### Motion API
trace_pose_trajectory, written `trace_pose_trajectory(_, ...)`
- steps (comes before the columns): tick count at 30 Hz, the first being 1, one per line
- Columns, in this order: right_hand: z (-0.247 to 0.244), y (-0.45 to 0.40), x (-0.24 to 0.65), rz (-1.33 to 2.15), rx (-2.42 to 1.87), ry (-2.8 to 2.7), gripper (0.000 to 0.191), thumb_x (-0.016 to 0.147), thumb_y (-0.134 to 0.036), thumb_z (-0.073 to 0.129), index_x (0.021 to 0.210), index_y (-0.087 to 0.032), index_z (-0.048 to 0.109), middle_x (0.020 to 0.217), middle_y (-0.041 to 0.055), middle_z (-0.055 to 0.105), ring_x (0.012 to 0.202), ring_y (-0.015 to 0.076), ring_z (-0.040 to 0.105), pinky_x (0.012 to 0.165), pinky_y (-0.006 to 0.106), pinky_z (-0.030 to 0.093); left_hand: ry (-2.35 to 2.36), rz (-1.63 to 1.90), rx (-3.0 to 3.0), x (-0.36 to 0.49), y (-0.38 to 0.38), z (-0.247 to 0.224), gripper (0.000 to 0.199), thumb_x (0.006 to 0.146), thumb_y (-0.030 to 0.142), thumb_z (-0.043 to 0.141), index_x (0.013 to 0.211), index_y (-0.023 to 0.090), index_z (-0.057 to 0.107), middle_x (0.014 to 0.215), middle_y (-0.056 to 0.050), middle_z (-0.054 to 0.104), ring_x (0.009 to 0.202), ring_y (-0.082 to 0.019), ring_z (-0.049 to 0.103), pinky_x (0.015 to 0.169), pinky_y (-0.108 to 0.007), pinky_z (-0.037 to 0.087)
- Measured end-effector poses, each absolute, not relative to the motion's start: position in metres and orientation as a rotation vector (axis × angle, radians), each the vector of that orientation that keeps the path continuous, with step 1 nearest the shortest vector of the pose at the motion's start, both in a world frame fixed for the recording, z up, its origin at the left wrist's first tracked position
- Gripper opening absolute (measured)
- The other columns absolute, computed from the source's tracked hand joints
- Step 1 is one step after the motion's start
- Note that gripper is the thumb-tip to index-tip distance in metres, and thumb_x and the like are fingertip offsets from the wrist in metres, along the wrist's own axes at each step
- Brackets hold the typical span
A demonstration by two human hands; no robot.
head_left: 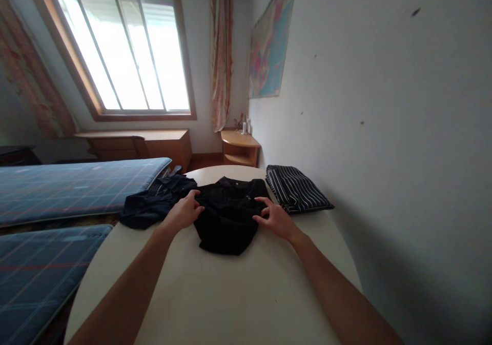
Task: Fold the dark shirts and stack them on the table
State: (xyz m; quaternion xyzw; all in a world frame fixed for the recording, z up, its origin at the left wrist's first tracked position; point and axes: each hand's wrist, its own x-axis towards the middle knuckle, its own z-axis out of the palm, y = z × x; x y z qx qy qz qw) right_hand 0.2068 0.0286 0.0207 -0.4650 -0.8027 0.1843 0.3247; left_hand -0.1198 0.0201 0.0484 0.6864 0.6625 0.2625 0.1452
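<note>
A black collared shirt (226, 222) lies on the round cream table (230, 299), its collar toward the far side and its lower part loosely bunched. At its left edge is my left hand (184, 212), thumb and forefinger apart. My right hand (274, 219) is over the shirt's right edge, its fingers curved and spread with a gap between thumb and forefinger. I cannot tell how firmly the fingertips touch the cloth. Beyond my left hand lies a crumpled dark navy garment (144, 209). To the right, a folded black-and-white striped garment (298, 188) lies flat.
Two beds with blue plaid mattresses (77, 188) stand left of the table. A white wall (403, 155) runs close along the right. Behind the table are a wooden desk (169, 137), a corner shelf (240, 140) with small items, and a window (123, 53).
</note>
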Motion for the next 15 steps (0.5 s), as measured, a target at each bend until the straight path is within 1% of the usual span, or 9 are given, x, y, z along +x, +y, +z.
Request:
trace_pose_trajectory(2, 0.019, 0.031, 0.206, 0.571, -1.168, -2.069, 0.048, 0.083, -0.038, 0.066, 0.127, -0.022, 0.055, 0.069, -0.0043, 0.066, 0.063, 0.016, 0.064, 0.066, 0.028, 0.049, 1.859, 0.944, 1.869, -0.119, 0.024, 0.053, 0.04, 0.084, 0.027, 0.059, 0.123, 0.017, 0.055, 0.086, -0.004, 0.07, 0.067, -0.018, 0.067, 0.06, -0.025, 0.05)
trace_pose_trajectory(4, 0.017, 0.035, 0.207, 0.589, -1.138, -1.958, 0.032, 0.087, -0.039, 0.061, 0.114, -0.022, 0.06, 0.072, -0.0025, 0.064, 0.062, 0.0156, 0.062, 0.062, 0.028, 0.049, 1.869, 1.105, 1.761, -0.12, 0.026, 0.06, 0.031, 0.085, 0.027, 0.058, 0.114, 0.017, 0.061, 0.09, -0.005, 0.07, 0.064, -0.016, 0.065, 0.059, -0.025, 0.051)
trace_pose_trajectory(6, 0.018, 0.041, 0.213, 0.525, -1.129, -1.789, 0.026, 0.089, -0.042, 0.056, 0.103, -0.021, 0.063, 0.081, 0.0024, 0.067, 0.067, 0.0173, 0.063, 0.065, 0.03, 0.051, 1.936, 1.261, 1.714, -0.124, 0.025, 0.07, 0.025, 0.086, 0.027, 0.056, 0.106, 0.017, 0.067, 0.095, -0.005, 0.071, 0.07, -0.017, 0.066, 0.067, -0.027, 0.053)
trace_pose_trajectory(8, 0.02, 0.048, 0.223, 0.393, -1.159, -1.596, 0.03, 0.091, -0.045, 0.053, 0.098, -0.019, 0.065, 0.092, 0.0081, 0.069, 0.079, 0.0215, 0.066, 0.074, 0.035, 0.054, 2.033, 1.418, 1.669, -0.13, 0.023, 0.08, 0.025, 0.088, 0.027, 0.054, 0.102, 0.018, 0.071, 0.097, -0.006, 0.073, 0.081, -0.02, 0.068, 0.079, -0.03, 0.054)
trace_pose_trajectory(9, 0.02, 0.052, 0.229, 0.322, -1.183, -1.508, 0.032, 0.092, -0.046, 0.051, 0.098, -0.019, 0.066, 0.096, 0.0105, 0.07, 0.086, 0.0238, 0.066, 0.08, 0.038, 0.054, 2.072, 1.479, 1.626, -0.133, 0.022, 0.084, 0.027, 0.089, 0.027, 0.053, 0.105, 0.018, 0.073, 0.097, -0.005, 0.074, 0.086, -0.021, 0.068, 0.084, -0.031, 0.053)
trace_pose_trajectory(11, 0.02, 0.058, 0.24, 0.227, -1.222, -1.391, 0.037, 0.093, -0.047, 0.047, 0.103, -0.017, 0.067, 0.105, 0.0141, 0.07, 0.098, 0.0275, 0.065, 0.092, 0.045, 0.051, 2.097, 1.532, 1.522, -0.137, 0.02, 0.088, 0.034, 0.09, 0.029, 0.054, 0.117, 0.017, 0.07, 0.102, -0.007, 0.074, 0.091, -0.023, 0.069, 0.088, -0.033, 0.052)
trace_pose_trajectory(13, 0.017, 0.062, 0.245, 0.223, -1.221, -1.38, 0.041, 0.094, -0.045, 0.046, 0.115, -0.015, 0.064, 0.12, 0.0165, 0.066, 0.112, 0.029, 0.061, 0.101, 0.048, 0.046, 2.039, 1.52, 1.473, -0.137, 0.022, 0.087, 0.05, 0.088, 0.03, 0.059, 0.135, 0.014, 0.059, 0.117, -0.01, 0.071, 0.097, -0.024, 0.069, 0.09, -0.033, 0.052)
trace_pose_trajectory(15, 0.01, 0.063, 0.244, 0.275, -1.177, -1.472, 0.05, 0.093, -0.041, 0.048, 0.135, -0.015, 0.053, 0.139, 0.0166, 0.055, 0.129, 0.028, 0.052, 0.109, 0.047, 0.041, 1.931, 1.487, 1.508, -0.134, 0.025, 0.08, 0.071, 0.083, 0.028, 0.066, 0.148, 0.013, 0.043, 0.139, -0.014, 0.058, 0.106, -0.023, 0.066, 0.095, -0.031, 0.05)
